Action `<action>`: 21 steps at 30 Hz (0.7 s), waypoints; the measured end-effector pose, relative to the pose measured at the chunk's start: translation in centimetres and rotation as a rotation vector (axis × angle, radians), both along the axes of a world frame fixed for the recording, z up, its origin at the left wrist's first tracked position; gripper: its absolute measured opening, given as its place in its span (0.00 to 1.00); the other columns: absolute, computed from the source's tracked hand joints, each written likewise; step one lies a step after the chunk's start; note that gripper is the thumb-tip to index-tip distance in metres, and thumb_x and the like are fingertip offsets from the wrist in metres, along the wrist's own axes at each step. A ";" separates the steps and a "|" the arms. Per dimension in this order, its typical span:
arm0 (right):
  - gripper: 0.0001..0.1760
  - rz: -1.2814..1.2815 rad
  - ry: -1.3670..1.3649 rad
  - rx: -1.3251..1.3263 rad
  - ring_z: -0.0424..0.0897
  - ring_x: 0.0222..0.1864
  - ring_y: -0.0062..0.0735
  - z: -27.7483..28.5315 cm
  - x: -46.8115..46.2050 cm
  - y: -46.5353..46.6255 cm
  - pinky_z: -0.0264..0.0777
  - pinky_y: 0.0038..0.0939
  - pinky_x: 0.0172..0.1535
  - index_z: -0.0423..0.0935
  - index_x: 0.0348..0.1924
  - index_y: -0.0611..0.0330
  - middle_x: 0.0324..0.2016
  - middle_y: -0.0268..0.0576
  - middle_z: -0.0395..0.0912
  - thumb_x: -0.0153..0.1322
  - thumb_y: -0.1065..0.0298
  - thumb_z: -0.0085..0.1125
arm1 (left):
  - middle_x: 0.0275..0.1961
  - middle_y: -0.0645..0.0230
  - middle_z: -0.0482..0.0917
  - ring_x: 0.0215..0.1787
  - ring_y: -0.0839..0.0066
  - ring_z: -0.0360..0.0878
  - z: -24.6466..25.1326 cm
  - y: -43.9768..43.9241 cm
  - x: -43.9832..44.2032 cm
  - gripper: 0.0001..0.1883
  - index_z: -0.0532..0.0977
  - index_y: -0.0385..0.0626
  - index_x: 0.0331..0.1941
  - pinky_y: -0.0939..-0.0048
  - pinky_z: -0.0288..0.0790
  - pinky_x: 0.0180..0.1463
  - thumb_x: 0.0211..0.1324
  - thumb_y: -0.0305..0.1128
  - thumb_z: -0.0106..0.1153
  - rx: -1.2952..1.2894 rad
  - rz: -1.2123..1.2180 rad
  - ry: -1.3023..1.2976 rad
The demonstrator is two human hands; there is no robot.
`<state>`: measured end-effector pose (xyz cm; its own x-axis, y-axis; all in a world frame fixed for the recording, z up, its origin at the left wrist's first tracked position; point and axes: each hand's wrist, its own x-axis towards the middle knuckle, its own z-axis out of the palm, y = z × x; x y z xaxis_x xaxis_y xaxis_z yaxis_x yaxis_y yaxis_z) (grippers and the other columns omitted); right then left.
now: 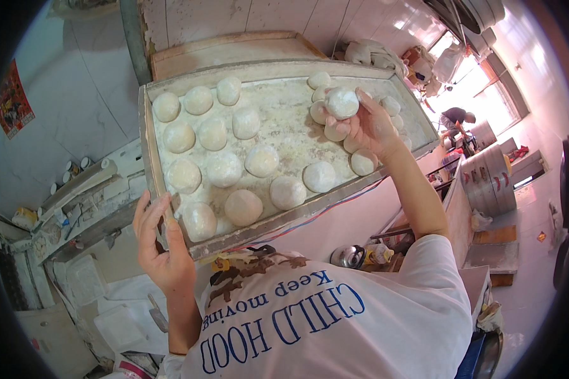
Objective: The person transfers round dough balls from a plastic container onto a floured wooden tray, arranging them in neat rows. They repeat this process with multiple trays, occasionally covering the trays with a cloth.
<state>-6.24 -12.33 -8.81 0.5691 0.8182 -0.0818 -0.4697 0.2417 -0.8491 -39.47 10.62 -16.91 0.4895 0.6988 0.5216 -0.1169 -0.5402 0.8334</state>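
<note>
A shallow wooden tray (284,137) lies in front of me, its base dusted with flour. Rounded dough balls, such as one pale ball (261,160), are spaced out over its left and middle parts. More balls sit close together at the right, partly hidden by my right hand (367,125). That hand holds one floury dough ball (342,103) above the cluster, between thumb and fingers. At the near left corner, my left hand (163,246) grips the tray's end wall, with the thumb and fingers on either side of it.
Behind the tray stands another wooden tray (237,49) against the tiled wall. A cluttered counter (90,213) runs along the left. To the right are stacked metal steamers (488,180), a metal kettle (347,256) and, farther off, a bent-over person (455,121).
</note>
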 end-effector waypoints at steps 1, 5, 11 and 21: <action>0.28 0.083 -0.007 0.010 0.82 0.50 0.44 -0.3 -0.1 0.2 0.81 0.37 0.52 0.63 0.64 0.73 0.52 0.58 0.77 0.82 0.56 0.40 | 0.56 0.61 0.82 0.70 0.55 0.67 0.1 -0.1 0.0 0.17 0.79 0.37 0.52 0.58 0.62 0.70 0.61 0.18 0.48 -0.002 0.003 0.001; 0.26 0.183 -0.142 -0.153 0.83 0.47 0.39 -0.3 -1.1 1.8 0.82 0.34 0.47 0.68 0.63 0.69 0.49 0.54 0.80 0.80 0.57 0.46 | 0.55 0.61 0.82 0.69 0.54 0.67 0.1 0.0 0.1 0.17 0.79 0.37 0.52 0.57 0.61 0.70 0.61 0.18 0.49 0.032 0.015 0.003; 0.24 0.199 -1.124 -0.716 0.82 0.32 0.27 -1.5 -2.0 3.4 0.78 0.28 0.36 0.77 0.57 0.60 0.41 0.44 0.82 0.70 0.59 0.64 | 0.55 0.61 0.82 0.69 0.53 0.68 0.1 0.0 0.1 0.16 0.79 0.37 0.51 0.57 0.61 0.70 0.61 0.18 0.50 0.022 -0.006 -0.008; 0.23 0.089 -1.207 -0.783 0.82 0.37 0.35 -0.8 -2.0 4.1 0.78 0.36 0.44 0.82 0.48 0.64 0.33 0.50 0.83 0.66 0.58 0.68 | 0.55 0.60 0.82 0.69 0.53 0.68 -0.1 0.3 0.1 0.16 0.79 0.37 0.51 0.55 0.60 0.71 0.61 0.19 0.50 0.028 0.003 -0.026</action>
<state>-8.23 -8.26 -9.65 0.5642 0.8250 -0.0327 0.6295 -0.4554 -0.6296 -39.39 10.87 -16.96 0.4731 0.6851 0.5538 -0.1370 -0.5638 0.8145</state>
